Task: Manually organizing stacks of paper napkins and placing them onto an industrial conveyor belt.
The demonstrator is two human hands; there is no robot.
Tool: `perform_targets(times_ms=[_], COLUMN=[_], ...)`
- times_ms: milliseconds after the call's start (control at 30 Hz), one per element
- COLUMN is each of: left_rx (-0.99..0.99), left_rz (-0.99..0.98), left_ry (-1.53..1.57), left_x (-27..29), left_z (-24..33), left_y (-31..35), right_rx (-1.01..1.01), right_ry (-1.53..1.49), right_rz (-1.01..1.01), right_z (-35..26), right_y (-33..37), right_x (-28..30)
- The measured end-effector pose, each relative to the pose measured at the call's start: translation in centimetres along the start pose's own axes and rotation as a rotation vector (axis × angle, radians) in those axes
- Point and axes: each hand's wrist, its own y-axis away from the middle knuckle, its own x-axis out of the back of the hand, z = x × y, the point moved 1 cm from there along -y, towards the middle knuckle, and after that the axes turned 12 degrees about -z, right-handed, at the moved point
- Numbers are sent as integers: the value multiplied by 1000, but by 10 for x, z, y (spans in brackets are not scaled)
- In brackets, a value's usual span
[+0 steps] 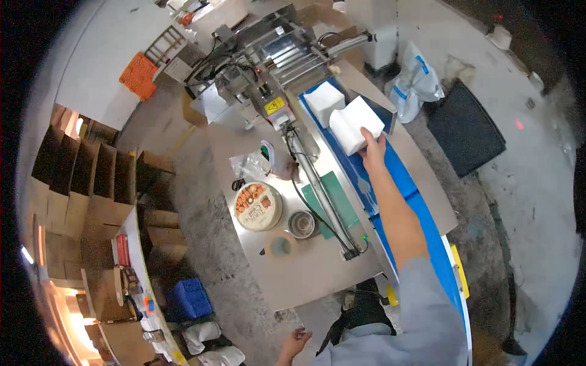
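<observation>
Blue conveyor belt [399, 175] extends along my right side. My left hand [295, 343] is half-curled; I cannot tell its contents. My right hand [373, 150], partly open, clasps a white block [354, 124] over the belt; a second block [323, 102], also white, stands just beyond.

A white block [356, 124], a dip running across it, held now, slanted over the blue belt [434, 236], just beside a second white block [323, 102]
</observation>
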Motion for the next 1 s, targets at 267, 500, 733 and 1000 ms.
perform_targets(times_ms=[267, 500, 733, 1000], left_rx=[6, -98, -57, -485], left_rz=[39, -2, -10, 65], left_ry=[64, 217, 125, -128], left_x=[-1, 4, -6, -30], left_z=[-38, -41, -50, -120], left_y=[-19, -17, 5, -54], right_rx=[12, -72, -103, -117], right_ry=[139, 318, 224, 256], right_rz=[131, 315, 230, -249], right_z=[68, 72, 2, -109], right_y=[-38, -34, 61, 340], right_x=[26, 36, 55, 144])
